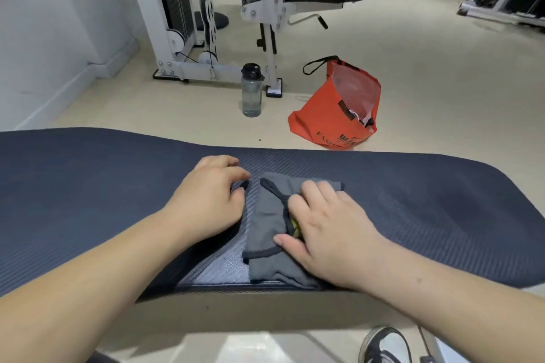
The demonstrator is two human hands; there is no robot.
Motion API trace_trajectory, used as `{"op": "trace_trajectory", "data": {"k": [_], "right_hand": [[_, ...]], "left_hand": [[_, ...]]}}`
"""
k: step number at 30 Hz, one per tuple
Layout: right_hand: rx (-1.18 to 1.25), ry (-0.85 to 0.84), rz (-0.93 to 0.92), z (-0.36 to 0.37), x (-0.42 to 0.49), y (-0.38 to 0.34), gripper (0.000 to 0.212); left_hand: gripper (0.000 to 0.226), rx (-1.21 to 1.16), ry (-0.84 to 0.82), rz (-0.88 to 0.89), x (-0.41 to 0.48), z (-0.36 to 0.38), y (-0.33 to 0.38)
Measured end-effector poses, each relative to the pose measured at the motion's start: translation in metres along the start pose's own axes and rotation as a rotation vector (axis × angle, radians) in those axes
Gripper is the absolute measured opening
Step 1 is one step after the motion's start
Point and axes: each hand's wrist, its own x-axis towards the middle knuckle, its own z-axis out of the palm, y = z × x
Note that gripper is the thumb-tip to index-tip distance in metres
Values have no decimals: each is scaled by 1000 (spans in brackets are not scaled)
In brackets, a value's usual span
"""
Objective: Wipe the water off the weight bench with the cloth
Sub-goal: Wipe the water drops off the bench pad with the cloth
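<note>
Grey cloth [265, 224] lies folded mid-span on the dark padded weight bench [427, 209], near its front edge. Left hand [209, 194]: fingers curled, pinching the cloth's upper-left corner. Right hand [327, 230]: on top of the cloth, fingers bent into a fold, thumb flat along it. On the floor [442, 82] beyond the bench: clear water bottle [251, 91] upright, orange bag [339, 109] near its right.

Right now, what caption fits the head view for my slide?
Left hand and right hand hold a grey cloth on the weight bench.
</note>
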Motion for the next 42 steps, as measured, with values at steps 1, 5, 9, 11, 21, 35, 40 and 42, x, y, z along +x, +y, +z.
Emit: {"op": "trace_trajectory", "data": {"k": [1,5,9,11,21,35,40,42], "right_hand": [[-16,-17,36,2,8,10,60],[-86,-158,291,12,43,53,63],[-100,-30,304,23,45,33,48],[-16,43,175,19,38,-6,51],[5,-142,375,21,94,22,67],[-20,-87,157,14,98,-33,68],[-54,-139,252,12,110,-62,55],[-19,-91,118,10,107,-99,56]], "left_hand": [[36,1,2,-2,-1,0,-1],[37,1,-8,-12,-7,-4,-9],[35,49,-26,16,-17,-10,-20],[31,94,-23,33,-21,-13,-24],[24,163,20,-32,-34,-33,-47],[34,138,64,-54,-47,-57,-74],[36,142,51,-95,-64,-76,-80],[39,150,47,-118,-72,-87,-81]]}}
